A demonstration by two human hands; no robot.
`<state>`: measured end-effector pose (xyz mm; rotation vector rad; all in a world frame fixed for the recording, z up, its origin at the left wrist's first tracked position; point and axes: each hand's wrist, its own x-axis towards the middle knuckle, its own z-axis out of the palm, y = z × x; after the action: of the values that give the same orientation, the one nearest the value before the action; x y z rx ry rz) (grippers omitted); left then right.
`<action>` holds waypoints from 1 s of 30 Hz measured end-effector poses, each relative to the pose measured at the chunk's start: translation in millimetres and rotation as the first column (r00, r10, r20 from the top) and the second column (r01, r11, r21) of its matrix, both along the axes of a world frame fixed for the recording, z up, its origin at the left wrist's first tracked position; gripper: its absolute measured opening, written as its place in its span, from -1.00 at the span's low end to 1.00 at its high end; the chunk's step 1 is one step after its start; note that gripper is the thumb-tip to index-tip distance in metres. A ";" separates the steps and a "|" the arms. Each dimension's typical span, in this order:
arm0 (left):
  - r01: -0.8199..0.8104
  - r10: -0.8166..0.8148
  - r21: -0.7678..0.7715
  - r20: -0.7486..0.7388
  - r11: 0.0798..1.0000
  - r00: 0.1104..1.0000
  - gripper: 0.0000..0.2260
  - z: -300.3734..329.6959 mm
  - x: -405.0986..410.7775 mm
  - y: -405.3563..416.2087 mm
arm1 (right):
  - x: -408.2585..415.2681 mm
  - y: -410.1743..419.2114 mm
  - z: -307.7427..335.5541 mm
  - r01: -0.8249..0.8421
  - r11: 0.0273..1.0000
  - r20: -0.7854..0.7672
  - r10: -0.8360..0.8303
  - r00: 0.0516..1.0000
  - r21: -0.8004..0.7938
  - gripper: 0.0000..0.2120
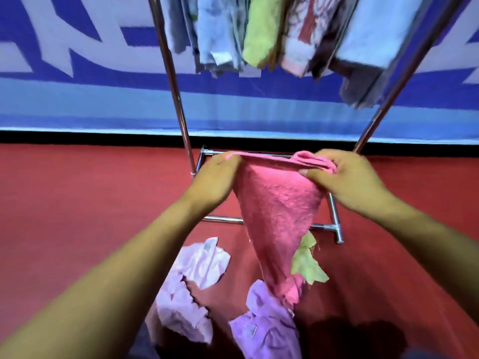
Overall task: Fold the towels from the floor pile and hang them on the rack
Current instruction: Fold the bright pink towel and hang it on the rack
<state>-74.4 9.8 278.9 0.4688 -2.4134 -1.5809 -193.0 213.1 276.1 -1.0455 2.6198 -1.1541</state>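
A pink towel point(277, 203) hangs in the air in front of me, tapering down to a point near the floor. My left hand point(216, 178) pinches its upper left corner. My right hand point(347, 177) grips the bunched upper right corner. Below on the red floor lie a pale lilac towel point(191, 281), a purple towel point(264, 322) and a light green towel point(307, 265), partly hidden behind the pink one. The metal rack point(172, 73) stands ahead, with several folded towels point(261, 32) hanging from its top.
The rack's base bars point(334, 216) lie on the red floor right under my hands. A blue and white banner point(77, 73) covers the wall behind. A dark shadow falls on the floor at the bottom right.
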 end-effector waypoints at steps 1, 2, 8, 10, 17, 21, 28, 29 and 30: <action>-0.007 0.008 -0.049 0.017 0.999 1.000 -0.74 13.6 1.0 -0.1 | 0.8 1.9 14.2 -0.012 0.998 -0.059 0.016 0.998 0.056 -0.80; -0.022 0.024 -0.060 0.025 0.998 0.999 -0.77 26.7 1.7 0.1 | 2.6 4.1 28.7 -0.019 0.993 -0.108 0.031 0.994 0.114 -0.74; -0.004 0.006 0.048 -0.046 0.999 0.999 -0.78 113.2 12.9 -2.9 | 12.9 22.9 116.6 -0.034 0.994 -0.211 0.056 0.976 0.107 -0.71; -0.011 0.012 0.007 -0.116 1.000 0.993 -0.78 137.0 17.2 -1.4 | 12.9 27.3 139.0 -0.031 0.998 -0.178 0.039 0.983 0.052 -0.70; -0.082 0.096 0.053 -0.408 0.995 0.908 -0.73 228.5 29.5 4.2 | 14.4 26.5 213.1 -0.038 0.972 -0.127 0.008 0.992 -0.234 -0.62; -0.081 0.096 0.066 -0.270 0.994 0.958 -0.83 246.7 30.7 -4.4 | 20.4 27.4 233.8 -0.078 0.982 -0.091 0.063 0.994 -0.173 -0.84; -0.250 0.264 0.104 -0.156 0.963 0.952 -0.81 226.6 55.7 -45.5 | 8.9 51.4 227.5 0.146 0.980 -0.131 -0.164 0.978 -0.138 -0.73; -0.231 0.243 0.095 -0.144 0.968 0.959 -0.82 224.2 60.2 -45.6 | 8.5 54.5 228.4 0.150 0.981 -0.133 -0.166 0.977 -0.122 -0.77; -0.219 0.230 0.091 -0.135 0.971 0.964 -0.81 222.8 64.6 -44.1 | 8.1 56.9 229.1 0.154 0.984 -0.153 -0.166 0.974 -0.088 -0.77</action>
<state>-9.8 -34.3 501.6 0.5969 -2.1169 -1.5530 -184.9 270.0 505.2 -0.9944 2.8518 -1.2613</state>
